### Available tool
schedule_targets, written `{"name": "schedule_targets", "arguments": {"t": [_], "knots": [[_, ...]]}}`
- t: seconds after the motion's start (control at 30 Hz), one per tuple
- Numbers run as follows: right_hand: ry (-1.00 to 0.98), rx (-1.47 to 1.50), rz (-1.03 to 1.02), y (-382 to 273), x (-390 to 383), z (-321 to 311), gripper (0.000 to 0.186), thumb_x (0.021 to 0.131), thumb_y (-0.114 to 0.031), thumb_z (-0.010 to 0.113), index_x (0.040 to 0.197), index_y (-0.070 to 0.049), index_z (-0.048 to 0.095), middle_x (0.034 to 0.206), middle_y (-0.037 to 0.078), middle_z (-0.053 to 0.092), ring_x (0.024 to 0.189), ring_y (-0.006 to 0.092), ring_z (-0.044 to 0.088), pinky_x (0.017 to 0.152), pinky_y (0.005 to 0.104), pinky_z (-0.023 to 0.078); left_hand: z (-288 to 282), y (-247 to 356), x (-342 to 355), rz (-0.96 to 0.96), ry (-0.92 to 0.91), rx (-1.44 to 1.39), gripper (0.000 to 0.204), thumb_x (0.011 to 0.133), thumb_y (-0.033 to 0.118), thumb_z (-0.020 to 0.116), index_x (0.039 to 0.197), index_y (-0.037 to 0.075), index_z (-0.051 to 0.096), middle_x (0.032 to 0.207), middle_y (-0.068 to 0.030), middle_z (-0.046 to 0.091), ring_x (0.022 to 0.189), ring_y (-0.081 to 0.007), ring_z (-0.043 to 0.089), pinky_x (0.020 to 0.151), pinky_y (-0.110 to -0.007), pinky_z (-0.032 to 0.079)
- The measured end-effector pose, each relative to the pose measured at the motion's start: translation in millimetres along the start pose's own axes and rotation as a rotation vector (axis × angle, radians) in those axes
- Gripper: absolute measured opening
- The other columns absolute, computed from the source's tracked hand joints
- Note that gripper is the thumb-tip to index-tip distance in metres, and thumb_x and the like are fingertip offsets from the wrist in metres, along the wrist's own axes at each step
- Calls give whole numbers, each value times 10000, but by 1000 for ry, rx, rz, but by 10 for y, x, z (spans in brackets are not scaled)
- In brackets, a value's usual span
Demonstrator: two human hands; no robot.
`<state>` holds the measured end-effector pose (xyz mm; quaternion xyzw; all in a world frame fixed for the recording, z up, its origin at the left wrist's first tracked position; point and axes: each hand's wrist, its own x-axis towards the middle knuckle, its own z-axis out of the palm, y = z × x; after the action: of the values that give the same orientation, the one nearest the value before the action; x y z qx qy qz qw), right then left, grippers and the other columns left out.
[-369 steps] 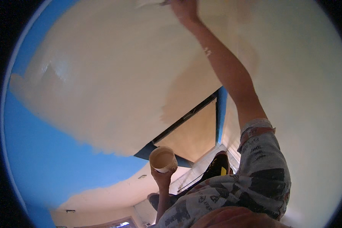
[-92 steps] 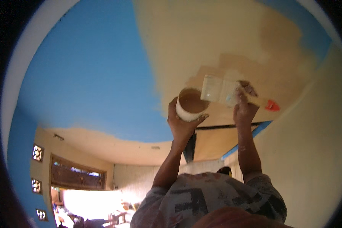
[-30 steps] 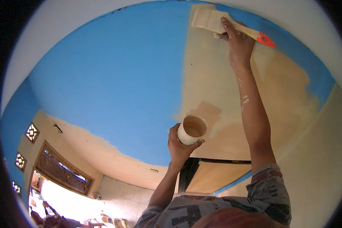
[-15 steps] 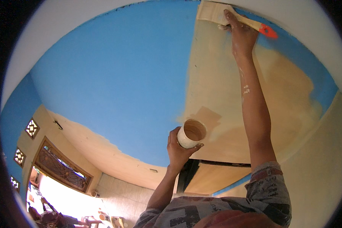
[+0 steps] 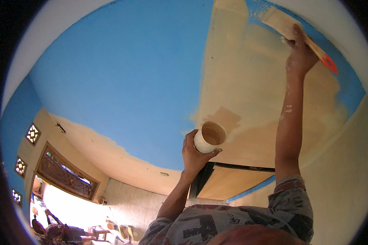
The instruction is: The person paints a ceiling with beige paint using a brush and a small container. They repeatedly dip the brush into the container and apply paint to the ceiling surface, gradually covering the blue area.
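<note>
My left hand is closed around a white cup with tan paint inside, held out in front of the wall. High at the upper right, my right hand grips a wide paintbrush by its pale wooden handle, which ends in a red tip. The bristles, coated with cream paint, lie against the wall near its top edge. Around the brush is blue wall partly covered by fresh tan paint. Streaky cream marks lie just left of the bristles.
Below the cup is a dark-framed opening in the wall. A doorway with a patterned wooden transom stands at the lower left. Another person sits there, beside a small wooden stool. A pale ceiling borders the wall.
My right hand has moved the brush rightward and slightly down along the top edge, leaving a cream patch behind. The cup in my left hand has shifted slightly right and up.
</note>
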<state>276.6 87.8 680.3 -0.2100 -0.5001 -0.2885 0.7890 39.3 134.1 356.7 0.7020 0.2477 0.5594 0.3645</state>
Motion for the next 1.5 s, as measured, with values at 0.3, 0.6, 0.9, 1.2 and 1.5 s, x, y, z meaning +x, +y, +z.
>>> {"name": "schedule_targets", "arguments": {"t": [0.3, 0.6, 0.9, 1.2, 1.5], "knots": [[-157, 50, 170, 192, -155, 997, 231, 796, -154, 777, 814, 23, 628, 730, 24, 631, 696, 176, 611, 659, 361, 521, 60, -113, -93, -29, 7, 85, 857, 501, 285, 951, 1186, 27, 505, 1073, -157, 603, 970, -325, 630, 798, -426, 538], [157, -862, -239, 332, 718, -965, 555, 765, -429, 798, 1044, 31, 660, 961, 63, 706, 763, 145, 671, 679, 320, 543, 101, -300, -99, -42, -40, -4, 853, 521, 249, 949, 1202, 9, 495, 1073, -157, 627, 955, -294, 654, 796, -404, 552], [-51, -1386, -564, 267, 787, -745, 247, 853, -288, 694, 782, -55, 651, 698, 67, 650, 622, 224, 625, 583, 372, 500, 192, -332, -188, -157, -86, -63, 849, 533, 236, 947, 1216, 12, 494, 1089, -157, 647, 1009, -279, 646, 844, -400, 539], [-242, -579, -598, 480, -115, 1310, 175, 788, -244, 667, 787, -69, 647, 731, 132, 665, 662, 318, 653, 646, 479, 521, 121, -399, -51, -182, -14, -18, 816, 539, 175, 930, 1218, 22, 504, 1093, -151, 654, 994, -265, 653, 835, -385, 547], [164, -899, -427, 538, 913, -1391, 434, 845, -199, 736, 561, -48, 444, 538, -9, 451, 497, 110, 405, 468, 305, 358, 197, -596, -377, -172, -113, -45, 825, 558, 193, 933, 1228, 7, 488, 1073, -155, 660, 981, -263, 658, 829, -381, 552]]}}
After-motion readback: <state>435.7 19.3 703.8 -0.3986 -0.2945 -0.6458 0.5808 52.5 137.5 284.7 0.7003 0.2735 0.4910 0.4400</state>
